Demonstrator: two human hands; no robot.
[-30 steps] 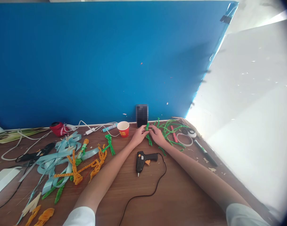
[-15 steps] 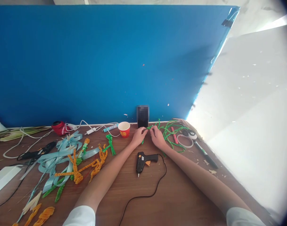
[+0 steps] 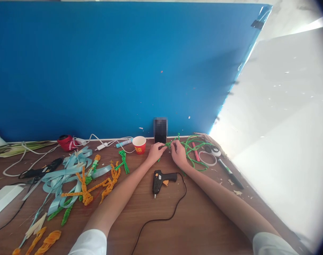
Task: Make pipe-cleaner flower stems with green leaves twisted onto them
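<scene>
Both of my hands meet over a green cord near the back edge of the table. My left hand pinches the cord from the left. From the right, the fingers of my right hand close on the same strand. More loose green cord spreads in loops to the right of that hand. Just behind my left fingers a dark phone leans against the blue panel. A black glue gun lies between my forearms, its nozzle toward me. The pinched stretch of cord is partly covered by fingertips.
Left of my hands are a red paper cup, a knotted green figure, orange braided pieces and light blue ribbon. On the right lie a red stick, a white ring and a marker. A blue panel stands behind.
My right hand has shifted slightly to the right, widening the gap between the hands along the green cord. My left hand stays almost in place. The whole view has moved a little.
</scene>
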